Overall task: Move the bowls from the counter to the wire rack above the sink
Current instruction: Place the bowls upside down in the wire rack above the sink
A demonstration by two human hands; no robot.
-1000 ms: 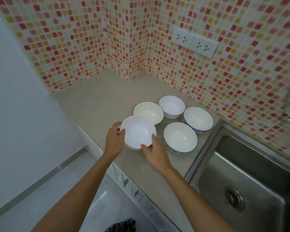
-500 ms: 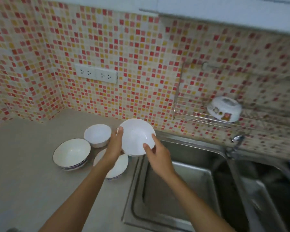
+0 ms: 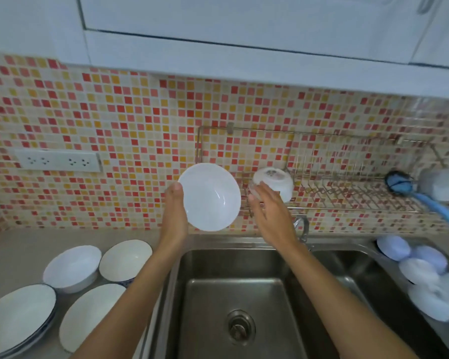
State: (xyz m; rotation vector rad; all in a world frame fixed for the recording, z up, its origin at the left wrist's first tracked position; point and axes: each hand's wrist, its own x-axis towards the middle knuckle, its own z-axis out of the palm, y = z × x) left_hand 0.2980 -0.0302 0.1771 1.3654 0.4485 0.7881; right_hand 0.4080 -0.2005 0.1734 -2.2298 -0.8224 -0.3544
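Left hand (image 3: 175, 216) gripping white bowl (image 3: 210, 196) before wire rack (image 3: 347, 193); right hand (image 3: 268, 211) spread, seemingly touching upturned bowl (image 3: 274, 181).

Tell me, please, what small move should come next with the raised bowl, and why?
Probably tip the white bowl over and set it on the wire rack, left of the upturned bowl: only the left hand holds it, and the right hand is at that bowl.

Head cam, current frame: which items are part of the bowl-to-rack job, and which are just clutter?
Job:
- plain white bowl held in the left hand
- right hand, open, reaching at the upturned patterned bowl
- wall-mounted wire rack
- four white bowls on the beige counter

Clutter:
- blue dish brush
- steel sink
- white wall sockets
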